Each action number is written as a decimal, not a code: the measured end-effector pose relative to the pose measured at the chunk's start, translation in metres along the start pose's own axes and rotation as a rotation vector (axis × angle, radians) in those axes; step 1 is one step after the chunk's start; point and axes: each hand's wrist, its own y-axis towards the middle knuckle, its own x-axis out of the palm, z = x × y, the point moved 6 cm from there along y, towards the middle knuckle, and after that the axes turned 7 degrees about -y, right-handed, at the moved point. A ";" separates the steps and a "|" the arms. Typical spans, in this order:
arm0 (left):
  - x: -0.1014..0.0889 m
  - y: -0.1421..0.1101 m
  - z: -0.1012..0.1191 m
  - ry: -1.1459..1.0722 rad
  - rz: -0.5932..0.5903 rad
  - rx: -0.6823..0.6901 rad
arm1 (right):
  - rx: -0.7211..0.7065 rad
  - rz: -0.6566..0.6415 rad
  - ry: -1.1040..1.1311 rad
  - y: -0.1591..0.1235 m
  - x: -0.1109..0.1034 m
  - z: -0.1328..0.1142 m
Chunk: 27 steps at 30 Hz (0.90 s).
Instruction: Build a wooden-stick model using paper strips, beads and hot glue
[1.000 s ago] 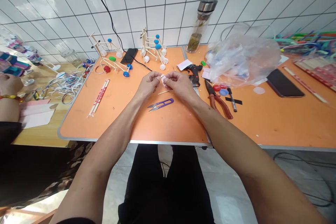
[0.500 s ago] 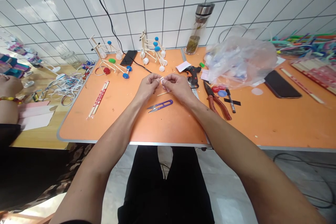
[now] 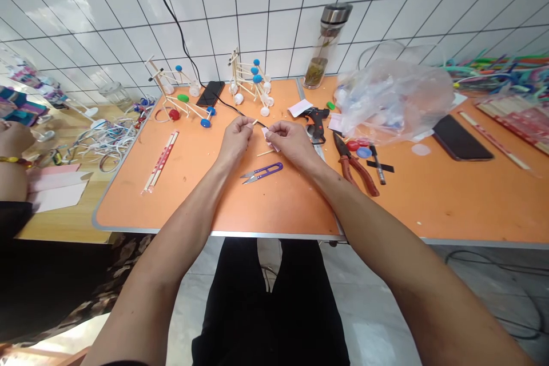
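The left hand [image 3: 235, 140] is pinching a stick [image 3: 254, 122], the right hand [image 3: 290, 140] is gripping paper [image 3: 265, 132], this handling step seemingly needing steadiness next.

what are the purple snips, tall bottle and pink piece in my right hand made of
Purple snips: probably metal blades, grey with slight sheen; the handle could be painted metal or plastic.
Tall bottle: clear glass or plastic, since contents show through; shiny silver lid, likely metal.
Pink piece: perhaps matte paper, looking thin, though partly covered.
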 end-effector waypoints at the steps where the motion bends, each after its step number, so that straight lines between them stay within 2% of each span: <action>1: -0.004 0.001 0.001 0.007 0.036 -0.005 | -0.018 0.005 -0.090 -0.001 0.000 -0.002; 4: -0.013 0.002 0.001 0.033 0.111 -0.023 | -0.078 -0.050 -0.321 -0.003 0.003 -0.008; 7: -0.019 0.003 0.000 0.047 0.160 -0.043 | -0.094 -0.176 -0.404 -0.007 0.010 -0.010; 10: -0.022 0.005 -0.003 0.030 0.193 -0.061 | -0.106 -0.230 -0.473 -0.009 0.013 -0.010; 14: -0.025 0.008 -0.010 0.019 0.208 -0.080 | -0.132 -0.231 -0.557 -0.010 0.014 -0.011; 18: -0.025 0.010 -0.016 0.023 0.188 -0.105 | -0.128 -0.168 -0.584 -0.007 0.008 -0.012; 20: -0.025 0.010 -0.019 0.027 0.192 -0.128 | -0.117 -0.100 -0.611 -0.003 -0.003 -0.011; 22: -0.024 0.009 -0.020 0.030 0.207 -0.147 | -0.098 0.016 -0.654 0.003 -0.026 -0.010; 25: -0.023 0.009 -0.022 0.033 0.219 -0.153 | -0.107 0.277 -0.667 0.022 -0.079 -0.015; 27: -0.022 0.010 -0.023 0.033 0.215 -0.147 | -0.114 0.404 -0.650 0.041 -0.114 -0.018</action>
